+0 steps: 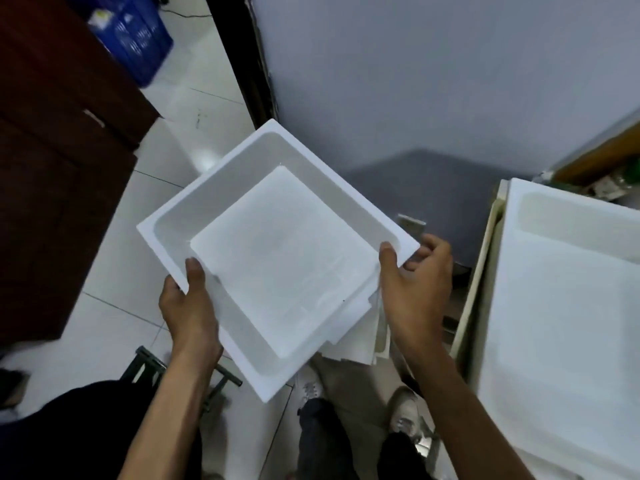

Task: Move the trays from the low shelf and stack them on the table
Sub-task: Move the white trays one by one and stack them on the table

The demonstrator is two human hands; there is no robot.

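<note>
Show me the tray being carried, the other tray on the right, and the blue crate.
carried tray (221,195), head view, inner wall on its far-left side
other tray (561,323), head view, bare inner floor
blue crate (138,39), head view, its slatted side

I hold a shallow white rectangular foam tray (204,177) up in the air, open side up and turned cornerwise to me. A smaller flat white foam panel (284,258) lies inside it. A second white foam tray (568,306) lies open side up at my right.
</note>
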